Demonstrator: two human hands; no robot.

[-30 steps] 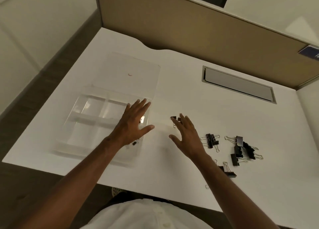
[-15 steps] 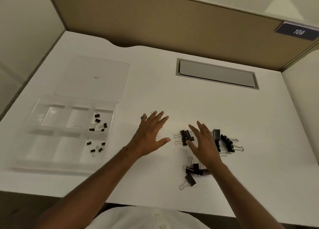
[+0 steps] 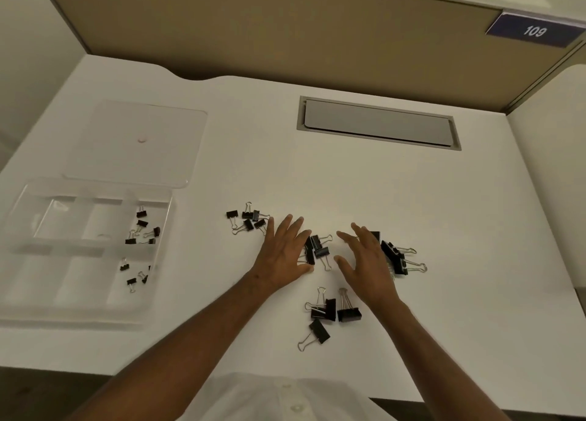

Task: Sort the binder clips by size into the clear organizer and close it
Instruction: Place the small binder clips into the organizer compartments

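The clear organizer (image 3: 28,313) lies open at the left of the white desk, its lid (image 3: 136,141) flat behind it. Several small black binder clips (image 3: 142,227) sit in its right-hand compartments. My left hand (image 3: 282,252) and my right hand (image 3: 364,259) hover with spread fingers on either side of a few medium clips (image 3: 318,249). Small clips (image 3: 249,219) lie left of my left hand. Larger clips (image 3: 396,257) lie beyond my right hand, partly hidden by it, and more large clips (image 3: 333,313) lie nearer to me.
A grey cable hatch (image 3: 377,124) is set into the desk (image 3: 459,262) at the back. Tan partition walls (image 3: 285,30) close the desk off behind and to the right. A sign reading 109 (image 3: 534,30) hangs top right.
My left hand left the organizer and moved right to the loose clips. My view swung right with it. Both hands now bracket the medium clips.
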